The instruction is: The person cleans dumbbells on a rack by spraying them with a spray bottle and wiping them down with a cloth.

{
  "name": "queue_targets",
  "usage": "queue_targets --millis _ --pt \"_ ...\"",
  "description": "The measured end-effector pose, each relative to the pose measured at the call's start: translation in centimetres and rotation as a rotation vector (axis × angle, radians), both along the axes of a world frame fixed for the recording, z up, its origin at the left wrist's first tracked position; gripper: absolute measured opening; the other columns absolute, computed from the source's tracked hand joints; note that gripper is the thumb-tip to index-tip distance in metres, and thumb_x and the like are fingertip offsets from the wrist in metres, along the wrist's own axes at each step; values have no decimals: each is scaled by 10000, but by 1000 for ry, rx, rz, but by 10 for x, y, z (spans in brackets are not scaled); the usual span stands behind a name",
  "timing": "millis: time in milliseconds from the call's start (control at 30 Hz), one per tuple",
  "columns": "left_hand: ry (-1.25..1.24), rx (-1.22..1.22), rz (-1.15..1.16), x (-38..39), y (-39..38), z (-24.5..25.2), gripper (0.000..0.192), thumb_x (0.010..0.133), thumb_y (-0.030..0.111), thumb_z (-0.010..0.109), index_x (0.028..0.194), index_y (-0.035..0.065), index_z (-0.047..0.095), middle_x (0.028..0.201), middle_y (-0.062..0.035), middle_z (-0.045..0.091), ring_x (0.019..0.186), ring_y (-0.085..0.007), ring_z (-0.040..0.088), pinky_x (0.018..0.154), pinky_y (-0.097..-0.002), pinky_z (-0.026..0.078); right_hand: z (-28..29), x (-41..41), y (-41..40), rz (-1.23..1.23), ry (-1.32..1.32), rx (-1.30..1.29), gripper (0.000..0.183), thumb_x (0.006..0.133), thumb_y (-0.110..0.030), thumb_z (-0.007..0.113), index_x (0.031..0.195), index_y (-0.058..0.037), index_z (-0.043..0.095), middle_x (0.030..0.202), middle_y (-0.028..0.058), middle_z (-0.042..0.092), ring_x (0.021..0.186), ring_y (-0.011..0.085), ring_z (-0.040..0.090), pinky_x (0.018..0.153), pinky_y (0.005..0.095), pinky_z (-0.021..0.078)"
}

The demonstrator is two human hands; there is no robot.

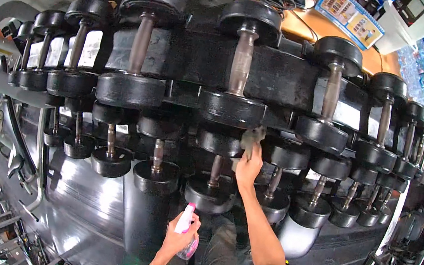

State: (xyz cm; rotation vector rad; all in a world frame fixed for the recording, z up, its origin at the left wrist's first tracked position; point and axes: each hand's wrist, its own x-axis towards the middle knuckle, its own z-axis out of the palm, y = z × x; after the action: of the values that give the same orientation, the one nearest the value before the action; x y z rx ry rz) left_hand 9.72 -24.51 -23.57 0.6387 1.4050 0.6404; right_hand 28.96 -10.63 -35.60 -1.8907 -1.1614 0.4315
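My left hand (179, 235) grips a spray bottle (188, 247) with a pink-and-white trigger head, low in front of my legs. A greyish cloth (252, 137) is bunched in my right hand (248, 168). That cloth lies against or just beside the right edge of an upper-row dumbbell's near head (231, 109); contact is hard to tell. Below it, the back head of a lower-row dumbbell (219, 139) sits left of my fingers. Another lower-row dumbbell (285, 153) stands just to the right. All have black round heads and metal handles.
Several more dumbbells line both tiers of the black rack (203, 58). Behind it, a tan tabletop (301, 25) carries cables, a boxed item (349, 16), a white container (400, 27) and wrapped plastic bottles (421, 69). Gym equipment (15, 140) stands at left on the dark floor (85, 199).
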Motion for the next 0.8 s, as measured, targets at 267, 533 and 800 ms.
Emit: queue_targets --millis 267,533,800 --pt "87 35 -81 4 4 -1 128 846 66 634 934 7 562 720 -18 572 550 -85 567 513 -246 466 28 -97 62 1040 -998 -293 311 807 -125 489 1062 -87 661 1151 100 612 1164 270 508 1074 493 262" --pt "50 19 -59 4 8 -1 133 845 57 625 947 7 556 721 -22 567 551 -82 558 510 -249 470 39 -75 52 1068 -805 17 325 728 -133 575 1040 -110 663 1066 52 617 1048 255 553 1017 390 365" --pt "-17 -20 -78 -3 19 -2 135 859 69 624 959 12 553 760 -17 579 575 -71 557 519 -242 470 -4 17 38 426 -459 -382 379 728 -89 596 1106 -118 611 949 154 630 929 321 605 823 436 498"
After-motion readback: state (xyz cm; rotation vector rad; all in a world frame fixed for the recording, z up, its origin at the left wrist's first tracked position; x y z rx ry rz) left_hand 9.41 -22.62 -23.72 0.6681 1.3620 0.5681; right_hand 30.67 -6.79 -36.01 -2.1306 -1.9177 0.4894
